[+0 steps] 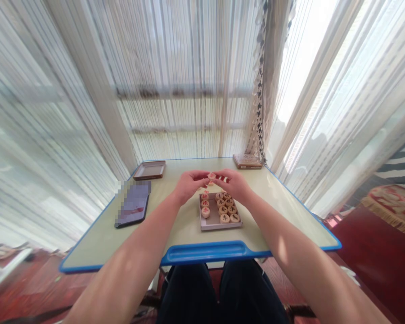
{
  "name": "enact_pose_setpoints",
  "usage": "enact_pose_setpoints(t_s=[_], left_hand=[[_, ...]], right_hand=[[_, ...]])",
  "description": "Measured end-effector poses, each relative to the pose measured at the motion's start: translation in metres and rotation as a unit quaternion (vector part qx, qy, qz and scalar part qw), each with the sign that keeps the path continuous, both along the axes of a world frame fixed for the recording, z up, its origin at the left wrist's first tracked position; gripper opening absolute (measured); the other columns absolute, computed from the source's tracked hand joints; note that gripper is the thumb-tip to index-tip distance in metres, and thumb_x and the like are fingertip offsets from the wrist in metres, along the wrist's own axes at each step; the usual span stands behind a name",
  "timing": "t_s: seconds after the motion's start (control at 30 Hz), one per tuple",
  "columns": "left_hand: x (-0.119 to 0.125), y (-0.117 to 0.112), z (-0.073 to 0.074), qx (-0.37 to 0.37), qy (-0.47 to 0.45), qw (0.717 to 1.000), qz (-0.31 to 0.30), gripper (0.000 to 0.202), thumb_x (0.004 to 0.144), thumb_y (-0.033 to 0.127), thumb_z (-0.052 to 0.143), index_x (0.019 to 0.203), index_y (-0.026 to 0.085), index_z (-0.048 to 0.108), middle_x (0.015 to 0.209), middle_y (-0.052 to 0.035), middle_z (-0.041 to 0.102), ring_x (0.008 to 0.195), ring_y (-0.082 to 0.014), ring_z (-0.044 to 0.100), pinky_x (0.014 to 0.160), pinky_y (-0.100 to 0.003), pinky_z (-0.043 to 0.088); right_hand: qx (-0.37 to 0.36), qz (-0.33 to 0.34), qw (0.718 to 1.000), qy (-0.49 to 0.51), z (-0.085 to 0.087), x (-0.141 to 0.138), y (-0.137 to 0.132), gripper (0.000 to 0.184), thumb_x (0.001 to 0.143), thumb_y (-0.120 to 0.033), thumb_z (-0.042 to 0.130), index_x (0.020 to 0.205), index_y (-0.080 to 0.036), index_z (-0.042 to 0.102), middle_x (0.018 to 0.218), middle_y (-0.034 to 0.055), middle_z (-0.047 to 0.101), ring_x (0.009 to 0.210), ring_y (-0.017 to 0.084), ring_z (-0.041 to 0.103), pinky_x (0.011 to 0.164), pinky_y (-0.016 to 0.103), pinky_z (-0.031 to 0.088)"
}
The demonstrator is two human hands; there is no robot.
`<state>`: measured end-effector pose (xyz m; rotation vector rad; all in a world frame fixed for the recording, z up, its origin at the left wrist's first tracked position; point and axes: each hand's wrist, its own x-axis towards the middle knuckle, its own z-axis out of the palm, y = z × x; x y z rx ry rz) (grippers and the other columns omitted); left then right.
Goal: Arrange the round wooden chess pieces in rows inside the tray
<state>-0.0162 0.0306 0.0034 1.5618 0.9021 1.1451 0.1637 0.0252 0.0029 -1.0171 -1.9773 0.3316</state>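
Observation:
My left hand (188, 185) and my right hand (234, 183) meet above the far end of a small grey tray (213, 221) on the table. Together their fingertips pinch one round wooden game piece (211, 176) with a red mark on top. The tray holds several round wooden pieces (224, 208) marked in red or black, laid in rows. Another piece or two may lie under my hands, but I cannot make them out.
The pale green table has a blue rim (205, 253). A dark phone (134, 208) lies at the left, an empty brown box lid (150, 170) at the far left, a closed brown box (247, 161) at the far right. Sheer curtains hang behind.

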Motion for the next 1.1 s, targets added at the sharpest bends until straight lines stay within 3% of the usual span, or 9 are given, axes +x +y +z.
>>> enact_pose_setpoints(t_s=[0.17,0.53,0.77,0.87,1.0,1.1], left_hand=[[-0.003,-0.001,0.001,0.018,0.035,0.999,-0.007,0.038,0.064,0.034,0.070,0.097,0.014,0.068,0.091,-0.0086,0.069,0.078,-0.0166,0.060,0.068,-0.031,0.048],[0.000,-0.008,-0.004,0.045,0.078,0.995,0.038,0.034,0.065,0.031,0.070,0.095,0.015,0.068,0.089,-0.0084,0.070,0.079,-0.0168,0.060,0.072,-0.030,0.048],[0.000,-0.022,-0.008,0.060,0.114,0.991,0.029,0.037,0.067,0.033,0.068,0.098,0.014,0.067,0.091,-0.0082,0.070,0.084,-0.0192,0.063,0.078,-0.031,0.049],[-0.005,-0.030,-0.009,0.077,0.165,0.983,0.019,0.034,0.070,0.034,0.064,0.098,0.016,0.068,0.092,-0.0063,0.070,0.085,-0.0189,0.063,0.077,-0.030,0.049],[-0.016,-0.052,-0.007,0.145,0.241,0.955,0.093,0.027,0.073,0.033,0.060,0.093,0.018,0.070,0.094,-0.0055,0.069,0.084,-0.0183,0.062,0.074,-0.028,0.049],[-0.024,-0.073,-0.009,0.198,0.260,0.939,0.111,0.022,0.075,0.028,0.056,0.089,0.018,0.071,0.094,-0.0063,0.069,0.091,-0.0186,0.060,0.073,-0.027,0.048]], right_hand=[[-0.025,0.010,1.000,0.002,0.004,0.001,-0.004,0.031,0.078,-0.043,0.056,0.096,-0.020,0.068,0.079,0.0038,0.066,0.068,0.013,0.056,0.062,0.025,0.043],[-0.059,0.002,0.998,-0.020,0.003,0.000,-0.002,0.029,0.076,-0.040,0.057,0.092,-0.017,0.065,0.077,0.0039,0.065,0.067,0.013,0.055,0.061,0.025,0.042],[-0.092,0.023,0.991,-0.099,0.015,0.006,-0.013,0.029,0.072,-0.042,0.057,0.086,-0.018,0.066,0.072,0.0008,0.059,0.060,0.010,0.048,0.054,0.022,0.035],[-0.119,0.033,0.983,-0.135,0.019,0.007,-0.017,0.029,0.070,-0.041,0.059,0.086,-0.019,0.066,0.069,-0.0003,0.057,0.058,0.009,0.047,0.053,0.022,0.033],[-0.152,0.026,0.972,-0.176,0.022,0.007,-0.022,0.031,0.068,-0.042,0.060,0.086,-0.019,0.067,0.066,-0.0008,0.056,0.056,0.010,0.046,0.050,0.022,0.032],[-0.166,0.064,0.961,-0.210,0.025,0.009,-0.027,0.032,0.067,-0.044,0.061,0.086,-0.020,0.068,0.066,-0.0008,0.056,0.056,0.010,0.047,0.051,0.022,0.033]])
